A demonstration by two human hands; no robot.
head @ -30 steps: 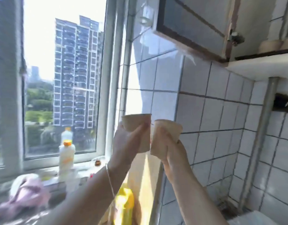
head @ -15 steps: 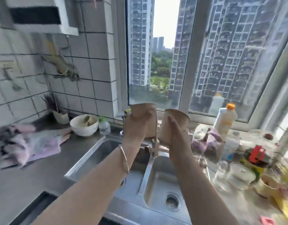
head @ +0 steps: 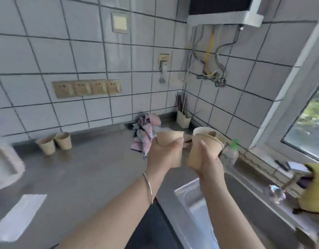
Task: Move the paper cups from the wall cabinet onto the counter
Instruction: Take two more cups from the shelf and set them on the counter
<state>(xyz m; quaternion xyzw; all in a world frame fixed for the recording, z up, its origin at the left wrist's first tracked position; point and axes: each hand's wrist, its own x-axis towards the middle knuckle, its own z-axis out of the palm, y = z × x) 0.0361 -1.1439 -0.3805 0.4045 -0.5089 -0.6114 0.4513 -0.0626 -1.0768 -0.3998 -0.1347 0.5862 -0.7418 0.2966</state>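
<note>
While carried above the counter (head: 83, 168), not yet set down: left cup (head: 170, 141) upright in the left hand (head: 164, 157), fingers wrapped and pressed round its wall below the rim; right cup (head: 203, 150) pinched likewise in the right hand (head: 207, 164), thumb across the front, mouth tilted toward the window. Held side by side, close but apart, probably to keep the thin walls from crushing against each other. Judge the one-per-hand grip as chosen for speed: two moved per trip. Note two cups (head: 54, 143) already standing upright on the counter at far left, touching each other, tight against the tiled wall (head: 47, 51). Treat that pair as the likely set-down group; place beside it, rims up, to keep the front of the counter usable. Level the right cup before release. Keep clear of the sink (head: 200, 203) under the right forearm, since paper softens when wet. Avoid the cloth (head: 146, 132) heaped behind the left cup and the bottle (head: 229, 153) just right of the right hand.
</note>
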